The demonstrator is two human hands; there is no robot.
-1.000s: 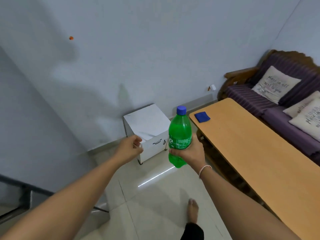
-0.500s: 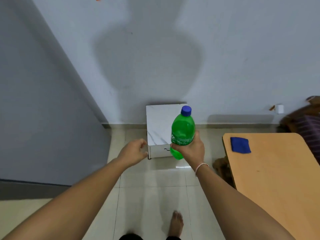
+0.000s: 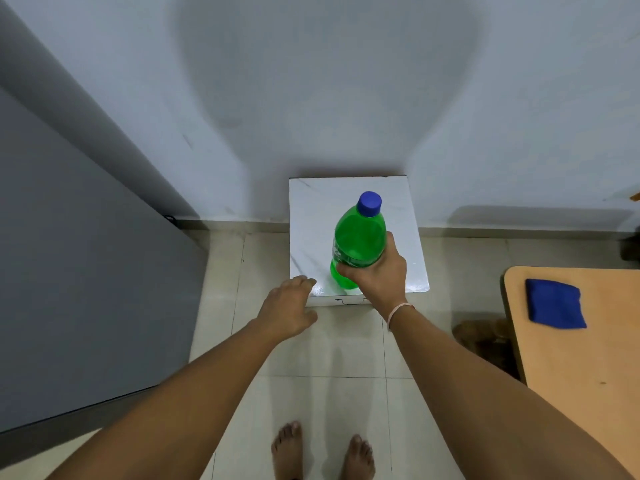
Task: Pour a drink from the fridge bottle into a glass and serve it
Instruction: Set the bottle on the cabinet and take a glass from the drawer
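Observation:
A green plastic bottle (image 3: 358, 239) with a blue cap stands upright over the front part of a small white marble-topped cabinet (image 3: 311, 216). My right hand (image 3: 379, 271) is wrapped around the bottle's lower half. Whether the bottle's base touches the top I cannot tell. My left hand (image 3: 289, 310) hovers at the cabinet's front left corner, fingers loosely apart, holding nothing. No glass is in view.
The cabinet stands against a pale wall. A grey fridge side (image 3: 69, 271) fills the left. A wooden table (image 3: 581, 358) with a blue cloth (image 3: 554, 304) on it sits at the right. My bare feet (image 3: 322, 452) stand on the tiled floor.
I have stepped closer to the white cabinet. The bottle has come down over its top, and my left hand has reached its front corner. The view has tilted further downward.

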